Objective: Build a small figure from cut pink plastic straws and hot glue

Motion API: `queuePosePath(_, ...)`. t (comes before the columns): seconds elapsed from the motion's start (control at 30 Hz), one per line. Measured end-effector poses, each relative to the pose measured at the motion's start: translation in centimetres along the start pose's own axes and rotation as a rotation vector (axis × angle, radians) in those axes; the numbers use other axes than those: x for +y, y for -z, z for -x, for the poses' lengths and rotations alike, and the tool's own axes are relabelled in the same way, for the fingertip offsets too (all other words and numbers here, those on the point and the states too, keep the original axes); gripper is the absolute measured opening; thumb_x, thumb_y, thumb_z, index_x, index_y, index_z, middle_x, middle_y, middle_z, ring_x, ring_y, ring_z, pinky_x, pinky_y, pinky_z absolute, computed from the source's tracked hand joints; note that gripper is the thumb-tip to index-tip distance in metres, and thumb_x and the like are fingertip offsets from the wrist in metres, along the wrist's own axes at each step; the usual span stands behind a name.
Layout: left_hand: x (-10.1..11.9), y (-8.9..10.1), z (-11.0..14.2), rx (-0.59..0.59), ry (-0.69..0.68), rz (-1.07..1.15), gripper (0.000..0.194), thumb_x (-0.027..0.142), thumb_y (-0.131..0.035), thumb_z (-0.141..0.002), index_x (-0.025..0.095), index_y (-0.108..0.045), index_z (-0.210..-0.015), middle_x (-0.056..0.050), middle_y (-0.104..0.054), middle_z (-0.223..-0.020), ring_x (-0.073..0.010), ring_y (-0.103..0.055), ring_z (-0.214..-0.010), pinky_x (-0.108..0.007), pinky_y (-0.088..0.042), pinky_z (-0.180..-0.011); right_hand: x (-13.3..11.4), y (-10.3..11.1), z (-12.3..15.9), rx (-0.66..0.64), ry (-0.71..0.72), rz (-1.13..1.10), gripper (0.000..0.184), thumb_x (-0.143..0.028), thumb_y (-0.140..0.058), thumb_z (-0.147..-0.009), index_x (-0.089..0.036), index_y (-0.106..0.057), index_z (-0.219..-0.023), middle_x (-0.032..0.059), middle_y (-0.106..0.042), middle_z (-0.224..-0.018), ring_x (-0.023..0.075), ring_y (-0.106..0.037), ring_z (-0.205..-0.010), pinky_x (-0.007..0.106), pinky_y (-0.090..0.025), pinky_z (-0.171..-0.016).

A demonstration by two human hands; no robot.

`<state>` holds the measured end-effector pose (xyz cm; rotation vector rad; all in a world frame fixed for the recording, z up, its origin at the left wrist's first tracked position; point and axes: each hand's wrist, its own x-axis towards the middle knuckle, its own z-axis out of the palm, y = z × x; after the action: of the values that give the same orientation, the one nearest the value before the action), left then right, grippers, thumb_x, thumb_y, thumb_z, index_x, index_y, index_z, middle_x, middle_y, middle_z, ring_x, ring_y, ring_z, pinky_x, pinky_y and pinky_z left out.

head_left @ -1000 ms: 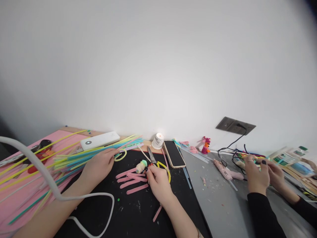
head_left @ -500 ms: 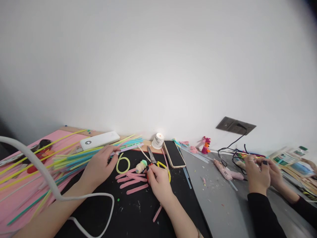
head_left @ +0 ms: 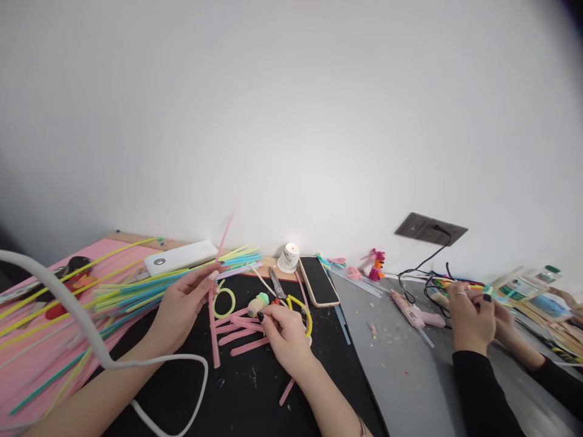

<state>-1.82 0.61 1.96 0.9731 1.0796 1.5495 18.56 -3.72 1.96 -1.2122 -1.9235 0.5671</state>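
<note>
My left hand (head_left: 184, 306) pinches a long pink pipe cleaner (head_left: 214, 337) between thumb and fingers. The strip stands nearly upright, its thin top end leaning right against the wall behind. Over the black mat my right hand (head_left: 289, 340) is closed, its fingertips beside a small cream and green fuzzy piece (head_left: 257, 305); what they hold, if anything, is hidden. Short pink pipe cleaner pieces (head_left: 249, 347) lie just left of these fingers. Beyond the right hand are scissors (head_left: 277, 284) with red and yellow handles. A yellow-green ring (head_left: 226, 301) rests between both hands.
Loose pipe cleaners (head_left: 132, 294) and a white power bank (head_left: 180, 258) lie at left. A white cable (head_left: 86, 328) loops across the front. A paper cup (head_left: 288, 259) and phone (head_left: 319, 282) are by the wall. Right, another person's hands (head_left: 473, 318) work near a pink glue gun (head_left: 414, 312).
My left hand has lifted a pink pipe cleaner, which now stands upright in its fingers. My right hand has shifted slightly left, toward the short pink pieces.
</note>
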Motion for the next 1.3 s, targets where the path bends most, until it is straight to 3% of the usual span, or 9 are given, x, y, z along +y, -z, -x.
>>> queuePosePath(0.1,-0.1,-0.1,0.1,-0.090,0.130,0.183,0.024,0.028,-0.076,-0.066,0.022,-0.063,-0.085,0.002,-0.068,-0.082,-0.0099,-0.061,-0.063,-0.017,-0.052,-0.056,-0.1,-0.2,0.1,-0.045,-0.035,-0.094,0.016,-0.015,-0.052,-0.078,-0.021,-0.065,-0.084,-0.0029,-0.053,-0.061,0.0098,-0.045,-0.051,0.020,-0.037,-0.051)
queuePosePath(0.37,-0.5,-0.8,0.9,-0.168,0.231,0.121,0.029,0.031,-0.076,-0.067,0.022,-0.052,-0.082,-0.003,-0.070,-0.083,-0.0223,-0.068,-0.087,-0.025,-0.055,-0.065,0.1,-1.1,-0.1,-0.014,-0.278,-0.652,0.018,-0.027,-0.063,-0.072,-0.019,-0.062,-0.088,-0.0012,-0.060,-0.064,0.0093,-0.051,-0.043,0.020,-0.040,-0.043)
queuePosePath(0.5,-0.4,-0.8,0.8,-0.136,0.220,0.080,0.025,0.033,-0.073,-0.069,0.023,-0.053,-0.080,-0.003,-0.071,-0.081,-0.0201,-0.068,-0.075,-0.026,-0.053,-0.062,0.7,-0.6,0.0,0.106,-0.255,-0.475,0.009,-0.022,-0.055,-0.078,-0.017,-0.063,-0.076,-0.0027,-0.053,-0.056,0.0084,-0.047,-0.042,0.020,-0.035,-0.042)
queuePosePath(0.63,-0.2,-0.8,0.8,-0.145,0.218,0.053,0.027,0.032,-0.075,-0.067,0.022,-0.053,-0.079,-0.002,-0.070,-0.078,-0.0142,-0.062,-0.058,-0.024,-0.049,-0.053,0.9,-0.4,0.1,0.059,-0.158,-0.341,0.023,-0.023,-0.046,-0.086,-0.017,-0.064,-0.072,0.0002,-0.057,-0.062,0.0091,-0.047,-0.045,0.022,-0.037,-0.046)
queuePosePath(0.77,-0.2,-0.8,0.7,-0.175,0.215,0.103,0.031,0.031,-0.076,-0.065,0.021,-0.052,-0.081,0.000,-0.068,-0.074,-0.0132,-0.060,-0.059,-0.023,-0.048,-0.055,0.6,-0.5,0.0,0.030,-0.163,-0.247,0.013,-0.019,-0.052,-0.081,-0.019,-0.065,-0.082,-0.0011,-0.058,-0.064,0.0101,-0.048,-0.049,0.021,-0.037,-0.048)
queuePosePath(0.93,-0.3,-0.4,0.4,-0.085,0.206,0.139,0.032,0.034,-0.076,-0.064,0.020,-0.054,-0.082,0.001,-0.068,-0.074,-0.0121,-0.060,-0.059,-0.021,-0.047,-0.055,0.3,-0.2,0.0,-0.166,-0.037,0.030,0.007,-0.014,-0.068,-0.069,-0.020,-0.067,-0.071,-0.0021,-0.058,-0.071,0.0115,-0.055,-0.062,0.019,-0.041,-0.057)
queuePosePath(1.1,-0.1,-0.4,0.6,-0.128,0.231,0.147,0.032,0.034,-0.075,-0.066,0.021,-0.054,-0.086,0.004,-0.066,-0.073,-0.0096,-0.056,-0.056,-0.020,-0.046,-0.053,0.1,-0.3,0.5,-0.316,0.052,0.183,0.013,-0.011,-0.069,-0.069,-0.022,-0.065,-0.072,-0.0012,-0.059,-0.087,0.0139,-0.058,-0.081,0.021,-0.043,-0.070)
queuePosePath(1.2,-0.2,-0.6,0.7,-0.151,0.212,0.099,0.032,0.034,-0.075,-0.066,0.021,-0.056,-0.087,0.004,-0.064,-0.072,-0.0109,-0.057,-0.057,-0.021,-0.047,-0.053,0.3,-0.3,0.4,-0.275,0.027,0.179,0.015,-0.007,-0.064,-0.070,-0.021,-0.062,-0.073,-0.0002,-0.061,-0.087,0.0157,-0.058,-0.085,0.023,-0.043,-0.073)
queuePosePath(1.3,-0.5,-0.6,0.6,-0.137,0.171,0.034,0.033,0.031,-0.076,-0.064,0.021,-0.056,-0.088,0.004,-0.063,-0.074,-0.0115,-0.059,-0.060,-0.020,-0.048,-0.054,0.5,-0.2,0.1,-0.108,-0.123,0.120,0.014,-0.006,-0.058,-0.072,-0.021,-0.059,-0.073,-0.0003,-0.063,-0.076,0.0154,-0.057,-0.073,0.024,-0.042,-0.065)
